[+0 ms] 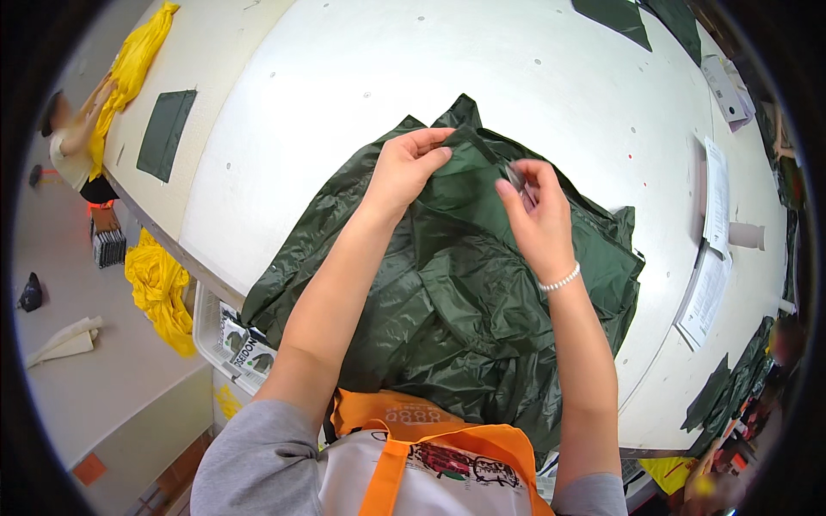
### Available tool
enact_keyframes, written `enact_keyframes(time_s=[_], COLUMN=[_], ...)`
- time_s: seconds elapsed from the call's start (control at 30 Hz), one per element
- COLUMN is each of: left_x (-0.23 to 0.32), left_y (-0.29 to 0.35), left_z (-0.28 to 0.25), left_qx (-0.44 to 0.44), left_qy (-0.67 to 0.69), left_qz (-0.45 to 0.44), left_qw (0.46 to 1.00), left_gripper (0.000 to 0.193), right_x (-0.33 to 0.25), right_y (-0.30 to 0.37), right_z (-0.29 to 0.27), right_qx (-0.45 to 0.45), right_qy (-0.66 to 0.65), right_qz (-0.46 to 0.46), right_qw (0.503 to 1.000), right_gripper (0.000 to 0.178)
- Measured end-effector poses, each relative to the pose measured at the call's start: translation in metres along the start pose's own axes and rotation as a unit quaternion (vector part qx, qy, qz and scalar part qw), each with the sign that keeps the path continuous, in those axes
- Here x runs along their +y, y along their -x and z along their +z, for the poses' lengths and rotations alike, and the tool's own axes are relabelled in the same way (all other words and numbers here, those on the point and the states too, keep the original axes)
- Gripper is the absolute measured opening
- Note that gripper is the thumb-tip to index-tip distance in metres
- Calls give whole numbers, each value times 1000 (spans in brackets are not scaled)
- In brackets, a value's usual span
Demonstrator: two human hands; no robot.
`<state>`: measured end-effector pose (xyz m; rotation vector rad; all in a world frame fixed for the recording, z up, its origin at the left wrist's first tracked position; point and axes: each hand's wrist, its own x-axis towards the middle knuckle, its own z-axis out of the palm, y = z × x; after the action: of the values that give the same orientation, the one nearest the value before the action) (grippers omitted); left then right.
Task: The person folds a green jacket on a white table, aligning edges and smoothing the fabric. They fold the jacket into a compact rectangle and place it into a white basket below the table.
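A dark green, shiny waterproof garment lies crumpled on the white table in front of me and hangs over its near edge. My left hand pinches the garment's upper edge between thumb and fingers. Close by on the right, my right hand curls around small silvery thread snips, mostly hidden by the fingers. The snips' tip is next to a folded strip of the green fabric; whether it touches I cannot tell.
A flat green piece lies on the table at left. Beyond, a person handles yellow fabric. A white basket of packages stands by the table's left edge. Paper sheets, a cardboard tube and green fabric are at right.
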<state>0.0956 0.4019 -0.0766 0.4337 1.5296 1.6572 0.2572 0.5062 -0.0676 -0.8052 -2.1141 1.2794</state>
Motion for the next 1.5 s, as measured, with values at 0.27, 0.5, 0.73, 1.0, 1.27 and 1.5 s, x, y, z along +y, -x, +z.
enact_keyframes(time_s=[0.27, 0.5, 0.73, 1.0, 1.27, 1.5], left_x=[-5, 14, 16, 8, 0, -7], left_y=[0, 5, 14, 18, 15, 15], left_z=[4, 11, 22, 29, 31, 26], left_qx=[-14, -37, -46, -29, 56, 23], left_qy=[-122, -265, -310, -432, -255, -39], left_qz=[39, 93, 148, 278, 153, 52], left_qw=[992, 959, 938, 857, 953, 998], left_gripper=[20, 16, 15, 13, 15, 17], right_x=[-5, -6, 0, -7, -26, -13], right_y=[-43, -41, -49, -53, -17, 12], right_z=[15, -3, -18, -17, -3, 35], right_qx=[-55, -87, 10, -156, 73, 91], right_qy=[-76, -13, -14, -105, -170, -295], right_qz=[79, 41, -11, 94, 27, 71], right_qw=[992, 995, 1000, 978, 982, 948], right_gripper=[16, 14, 20, 32, 34, 34])
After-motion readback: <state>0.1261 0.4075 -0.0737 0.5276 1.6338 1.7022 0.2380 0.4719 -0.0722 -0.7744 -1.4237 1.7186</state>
